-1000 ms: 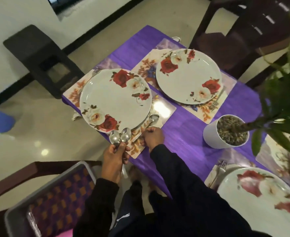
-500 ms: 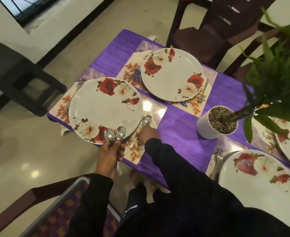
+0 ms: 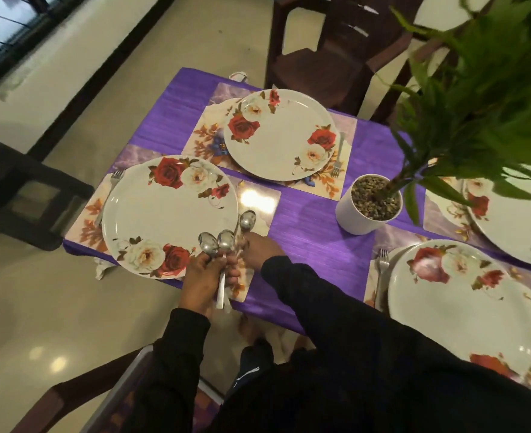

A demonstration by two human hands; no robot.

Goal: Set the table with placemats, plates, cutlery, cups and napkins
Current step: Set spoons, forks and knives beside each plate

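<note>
Left hand (image 3: 202, 278) is gripping two spoons (image 3: 217, 245) upright by the handles. Right hand (image 3: 259, 249), right next to it, pinches a third spoon (image 3: 247, 220) lying on the placemat (image 3: 259, 200), just beside the rose plate (image 3: 164, 210) ahead of the left hand.

One head-worn camera looks steeply down and forward from close above the near table edge (image 3: 276, 310); hands sit low in centre; chairs and floor lie far; only one view.

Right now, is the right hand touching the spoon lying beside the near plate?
Touching. The head view shows the right hand on the handle of the spoon.
</note>
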